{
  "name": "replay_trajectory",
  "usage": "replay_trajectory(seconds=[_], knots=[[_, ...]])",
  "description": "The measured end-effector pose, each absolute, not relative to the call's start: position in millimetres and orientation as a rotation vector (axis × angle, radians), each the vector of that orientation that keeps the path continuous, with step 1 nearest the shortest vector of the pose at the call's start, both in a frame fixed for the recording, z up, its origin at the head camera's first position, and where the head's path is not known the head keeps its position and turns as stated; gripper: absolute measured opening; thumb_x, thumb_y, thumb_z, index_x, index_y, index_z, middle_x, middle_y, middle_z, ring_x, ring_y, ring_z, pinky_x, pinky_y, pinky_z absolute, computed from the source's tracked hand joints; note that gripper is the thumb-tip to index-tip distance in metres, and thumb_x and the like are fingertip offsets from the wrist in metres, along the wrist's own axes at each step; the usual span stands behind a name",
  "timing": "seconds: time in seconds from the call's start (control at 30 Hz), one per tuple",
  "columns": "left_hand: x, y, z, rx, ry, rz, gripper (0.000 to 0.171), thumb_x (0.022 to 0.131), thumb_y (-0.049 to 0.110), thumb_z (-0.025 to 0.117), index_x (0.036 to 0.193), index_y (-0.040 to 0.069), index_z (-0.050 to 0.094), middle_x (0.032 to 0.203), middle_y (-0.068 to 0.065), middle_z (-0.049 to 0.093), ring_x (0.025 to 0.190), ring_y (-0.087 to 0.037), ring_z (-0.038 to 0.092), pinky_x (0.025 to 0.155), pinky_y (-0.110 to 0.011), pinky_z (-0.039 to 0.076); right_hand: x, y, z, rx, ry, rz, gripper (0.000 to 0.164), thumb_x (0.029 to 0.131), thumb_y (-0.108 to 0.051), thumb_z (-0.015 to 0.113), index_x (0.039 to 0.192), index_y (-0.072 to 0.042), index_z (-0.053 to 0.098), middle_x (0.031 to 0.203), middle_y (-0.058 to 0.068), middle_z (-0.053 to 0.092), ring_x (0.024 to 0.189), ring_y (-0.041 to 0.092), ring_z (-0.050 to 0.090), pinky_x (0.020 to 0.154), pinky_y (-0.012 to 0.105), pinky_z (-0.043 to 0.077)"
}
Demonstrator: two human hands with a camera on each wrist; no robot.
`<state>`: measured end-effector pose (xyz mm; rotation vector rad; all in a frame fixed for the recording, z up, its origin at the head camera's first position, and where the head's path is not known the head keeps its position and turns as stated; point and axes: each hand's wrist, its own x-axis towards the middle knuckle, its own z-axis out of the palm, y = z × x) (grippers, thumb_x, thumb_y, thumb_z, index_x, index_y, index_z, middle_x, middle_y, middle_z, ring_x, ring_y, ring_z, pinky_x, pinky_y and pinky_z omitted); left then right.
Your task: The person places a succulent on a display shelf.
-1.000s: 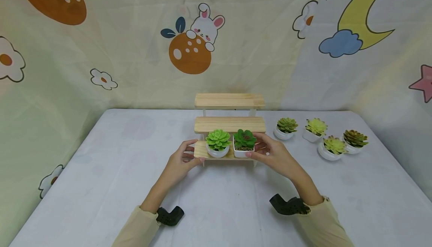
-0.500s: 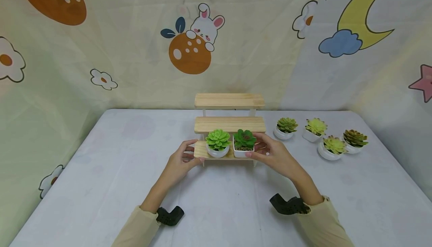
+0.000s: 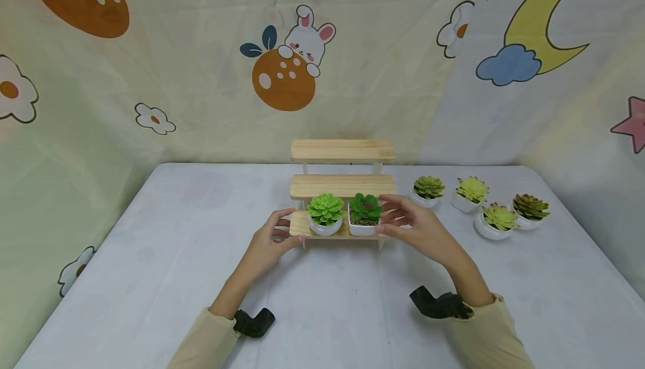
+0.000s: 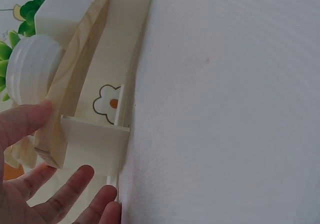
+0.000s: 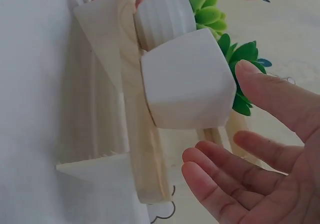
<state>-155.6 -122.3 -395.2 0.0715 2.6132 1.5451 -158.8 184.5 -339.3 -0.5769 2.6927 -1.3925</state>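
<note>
The left hand pinches the nearest end of a wooden shelf, while the right hand, spread loosely and holding nothing, is just beside the square-potted plant there, the round-potted plant sitting nearer the left hand.

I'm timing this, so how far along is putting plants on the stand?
Two plants already stand on the bottom shelf. The left hand holds its end; the right hand is beside the square pot, not gripping. Probably left: four plants on the table; both upper shelves are bare.
</note>
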Motion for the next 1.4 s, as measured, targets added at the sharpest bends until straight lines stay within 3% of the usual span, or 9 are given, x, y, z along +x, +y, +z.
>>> replay_trajectory(seconds=[0.23,0.47,0.57,0.63,0.9,1.1,1.4], knots=[[-155.4,-122.1,-395.2,0.076,2.61,1.55,0.063,0.081,0.036,0.071,0.136,0.026,0.042,0.119,-0.006,0.055,0.105,-0.022,0.056,0.079,-0.037,0.048,-156.2,196.7,-329.3,-0.506,2.77,-1.342,0.058,0.087,-0.031,0.066,0.136,-0.01,0.044,0.123,0.01,0.057,0.106,0.022,0.057,0.089,0.041,0.046],[-155.4,-122.2,-395.6,0.079,2.61,1.55,0.063,0.081,0.036,0.071,0.136,0.026,0.042,0.119,-0.006,0.055,0.105,-0.022,0.056,0.078,-0.037,0.047,-155.5,219.1,-320.2,-0.425,2.806,-1.333,0.058,0.088,-0.033,0.063,0.138,-0.012,0.042,0.128,0.01,0.054,0.111,0.028,0.054,0.084,0.016,0.044],[-154.9,-122.1,-394.6,0.081,2.612,1.549,0.063,0.081,0.036,0.071,0.136,0.026,0.042,0.119,-0.006,0.055,0.105,-0.022,0.056,0.078,-0.037,0.047,-154.9,230.3,-316.7,-0.392,2.819,-1.334,0.058,0.089,-0.033,0.062,0.138,-0.012,0.041,0.131,0.01,0.051,0.115,0.028,0.051,0.082,0.012,0.042],[-154.8,-121.9,-394.1,0.077,2.611,1.548,0.063,0.081,0.035,0.071,0.136,0.026,0.042,0.119,-0.005,0.055,0.105,-0.022,0.056,0.079,-0.036,0.047,-154.0,238.2,-315.2,-0.376,2.844,-1.325,0.058,0.089,-0.033,0.062,0.139,-0.012,0.04,0.131,0.01,0.05,0.115,0.026,0.051,0.082,0.011,0.041],[-154.8,-121.6,-394.0,0.074,2.605,1.551,0.064,0.081,0.036,0.071,0.137,0.025,0.041,0.12,-0.006,0.054,0.106,-0.022,0.055,0.077,-0.035,0.047,-151.1,270.4,-316.4,-0.354,2.861,-1.37,0.059,0.089,-0.025,0.064,0.141,-0.019,0.038,0.134,0.004,0.046,0.112,-0.007,0.044,0.082,0.006,0.039],[-154.9,-121.5,-394.7,0.073,2.602,1.552,0.065,0.081,0.036,0.071,0.137,0.024,0.041,0.12,-0.007,0.055,0.106,-0.023,0.055,0.077,-0.036,0.047,-147.4,294.6,-317.2,-0.224,2.854,-1.406,0.059,0.09,-0.024,0.062,0.142,-0.023,0.036,0.134,-0.011,0.044,0.112,-0.009,0.041,0.079,0.004,0.038],[-154.1,-121.8,-393.7,0.062,2.601,1.556,0.064,0.08,0.038,0.071,0.136,0.027,0.042,0.12,-0.006,0.054,0.105,-0.022,0.055,0.077,-0.035,0.047,-147.2,329.5,-328.1,-0.029,2.923,-1.373,0.061,0.091,-0.03,0.059,0.145,-0.028,0.031,0.133,-0.011,0.044,0.108,-0.011,0.04,0.073,0.005,0.037]])
